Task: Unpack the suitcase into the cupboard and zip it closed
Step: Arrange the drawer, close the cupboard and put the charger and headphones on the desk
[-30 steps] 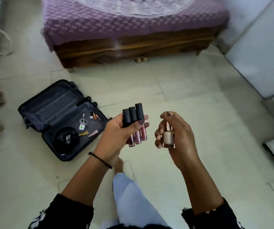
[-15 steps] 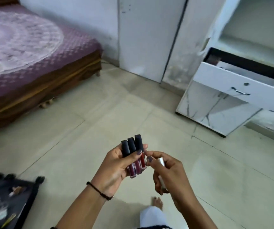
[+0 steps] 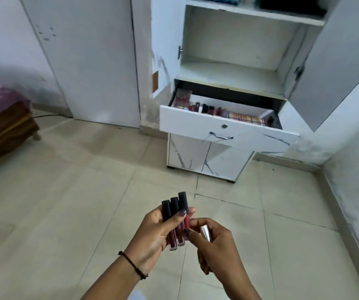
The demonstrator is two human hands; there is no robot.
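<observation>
Floor (image 3: 66, 202): pale tiles across the lower frame.
Cupboard (image 3: 234, 35): white, upper right of the frame; I see its doors open and folded cloth on the top shelf.
Bed (image 3: 3, 124): wooden frame, purple cover, at the left edge.
Drawer (image 3: 196, 124): pulled out mid-cupboard, with small cosmetics in a row inside.
Left hand (image 3: 152, 237): lower centre, thumb and fingers wrapped round three tubes (image 3: 175, 213).
Right hand (image 3: 217, 245): just beside the left, curled round a silvery piece (image 3: 205, 232); I cannot tell what it is.
Tubes: side by side, black caps up.
</observation>
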